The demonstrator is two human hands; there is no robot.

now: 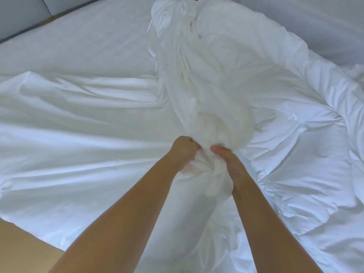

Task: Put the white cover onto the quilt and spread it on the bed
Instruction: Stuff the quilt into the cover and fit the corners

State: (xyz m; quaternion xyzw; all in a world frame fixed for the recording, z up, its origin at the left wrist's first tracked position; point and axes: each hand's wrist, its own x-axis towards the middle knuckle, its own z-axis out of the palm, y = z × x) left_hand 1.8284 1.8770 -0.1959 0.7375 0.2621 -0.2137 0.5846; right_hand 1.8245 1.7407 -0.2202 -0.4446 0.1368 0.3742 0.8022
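Note:
The thin white cover runs as a bunched strip from the far end of the bed toward me, and part of it lies flat on the left. The puffy white quilt is rumpled on the right half of the bed. My left hand grips a gathered wad of the cover from the left. My right hand grips the same wad from the right, thumb on top. The two hands are a few centimetres apart, with fabric bulging between them.
The bed's white sheet shows at the upper left. A grey headboard or wall panel stands beyond it. A tan floor lies at the lower left, past the bed's near edge. A grey surface is at the upper right.

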